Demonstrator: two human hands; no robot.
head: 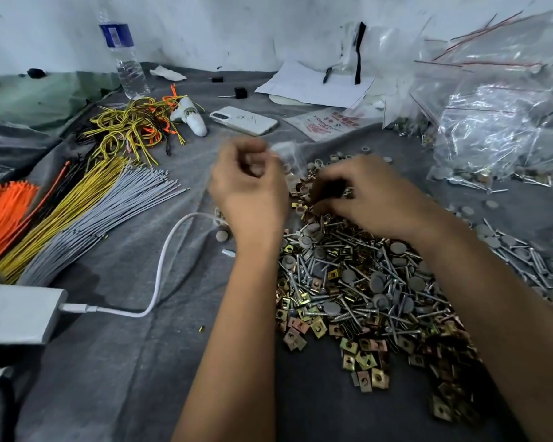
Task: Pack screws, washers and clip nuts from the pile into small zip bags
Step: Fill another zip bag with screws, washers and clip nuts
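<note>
Near edge, right of centre: pile (pixel 364 298) of screws, washers, clip nuts on grey cloth (pixel 125 362). Right hand (pixel 361 199) down on pile's far end, fingers curled into parts; grip hidden, cannot tell. Left hand (pixel 249 186) raised just left, blurred, pinching small zip bag (pixel 289 154). Far right corner: packed bags (pixel 498 122). Far left: water bottle (pixel 123 55).

1. A grey cloth (pixel 134 362), creased and wrinkled, covers the whole working surface.
2. At the far left, a green sheet (pixel 45 97) lies beyond the grey cloth's edge.
3. A white wall (pixel 237 30) rises at the back, scuffed with dark marks and smudges.
4. The light is soft and even, with faint shadows on the cloth.
</note>
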